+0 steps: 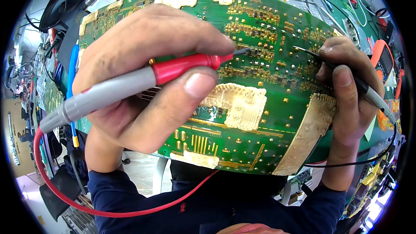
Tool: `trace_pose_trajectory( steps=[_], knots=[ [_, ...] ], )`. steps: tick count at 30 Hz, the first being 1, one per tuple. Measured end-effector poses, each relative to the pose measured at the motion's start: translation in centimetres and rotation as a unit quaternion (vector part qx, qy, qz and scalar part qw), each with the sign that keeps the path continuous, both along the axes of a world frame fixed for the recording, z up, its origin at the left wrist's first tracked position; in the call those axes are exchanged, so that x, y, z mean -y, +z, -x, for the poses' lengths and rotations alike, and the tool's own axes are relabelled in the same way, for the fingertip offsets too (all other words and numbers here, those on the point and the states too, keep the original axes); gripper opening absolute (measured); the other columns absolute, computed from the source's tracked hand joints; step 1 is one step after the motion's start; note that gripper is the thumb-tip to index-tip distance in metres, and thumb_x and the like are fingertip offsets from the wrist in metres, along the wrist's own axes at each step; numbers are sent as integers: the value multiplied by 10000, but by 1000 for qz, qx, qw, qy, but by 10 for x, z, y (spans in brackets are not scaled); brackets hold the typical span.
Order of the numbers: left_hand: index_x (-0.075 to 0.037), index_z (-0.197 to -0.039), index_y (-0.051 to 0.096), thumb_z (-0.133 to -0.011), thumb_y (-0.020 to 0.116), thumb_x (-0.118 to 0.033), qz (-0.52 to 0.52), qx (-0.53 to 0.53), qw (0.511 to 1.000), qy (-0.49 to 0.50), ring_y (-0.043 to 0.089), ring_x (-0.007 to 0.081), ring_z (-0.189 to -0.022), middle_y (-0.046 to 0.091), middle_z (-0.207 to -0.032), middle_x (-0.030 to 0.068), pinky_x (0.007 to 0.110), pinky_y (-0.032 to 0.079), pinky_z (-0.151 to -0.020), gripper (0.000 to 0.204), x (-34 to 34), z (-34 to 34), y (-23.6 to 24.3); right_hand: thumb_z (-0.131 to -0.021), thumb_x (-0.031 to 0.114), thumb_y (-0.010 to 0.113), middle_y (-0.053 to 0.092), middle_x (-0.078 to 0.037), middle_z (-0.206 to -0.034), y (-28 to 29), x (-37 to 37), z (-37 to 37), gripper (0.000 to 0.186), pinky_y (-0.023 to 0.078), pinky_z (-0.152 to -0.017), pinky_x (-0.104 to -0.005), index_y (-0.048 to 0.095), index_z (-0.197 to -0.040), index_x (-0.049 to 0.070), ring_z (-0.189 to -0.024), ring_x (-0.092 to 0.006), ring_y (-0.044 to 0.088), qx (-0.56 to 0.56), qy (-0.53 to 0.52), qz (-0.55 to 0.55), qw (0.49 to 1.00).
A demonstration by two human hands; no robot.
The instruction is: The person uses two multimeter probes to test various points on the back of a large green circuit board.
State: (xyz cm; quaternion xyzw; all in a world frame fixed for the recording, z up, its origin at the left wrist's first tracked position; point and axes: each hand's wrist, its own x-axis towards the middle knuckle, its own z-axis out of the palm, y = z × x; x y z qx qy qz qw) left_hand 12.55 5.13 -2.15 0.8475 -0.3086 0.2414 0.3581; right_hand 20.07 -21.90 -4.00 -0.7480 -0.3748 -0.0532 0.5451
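Circuit board: the green board [277, 112], with beige patches [247, 108], lies below both hands, in front of the person's dark shirt [143, 199]
Left hand: fingers of the left hand [130, 52] closed around the red-and-grey probe [186, 67], its dark tip at a row of small parts; contact cannot be told
Right hand: fingers of the right hand [349, 82] gripping the black-and-grey probe [372, 95], tip near a solder dot; contact unclear
Red wire [108, 213]: curves from the left probe's end across the shirt
Orange meter [381, 60]: beside the right hand
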Motion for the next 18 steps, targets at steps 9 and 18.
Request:
trace_pose_trajectory(
  steps=[9,18],
  knots=[
    [41,-969,625,-843,626,-206,6,-9,1000,-18,640,256,-813,656,-866,204,346,509,-746,278,-1,-1,-3,-936,301,576,590,-188,-1055,-2,0,3,374,431,-710,-253,621,-1042,-55,-773,-134,544,22,-16,15,1000],
    [30,-966,631,-838,629,-215,-31,-48,998,-4,630,240,-802,651,-875,194,327,504,-738,276,-5,3,2,-943,276,568,601,-186,-1058,0,-1,5,360,431,-750,-264,621,-1064,-59,-796,-144,552,61,-32,42,997]
  ],
)
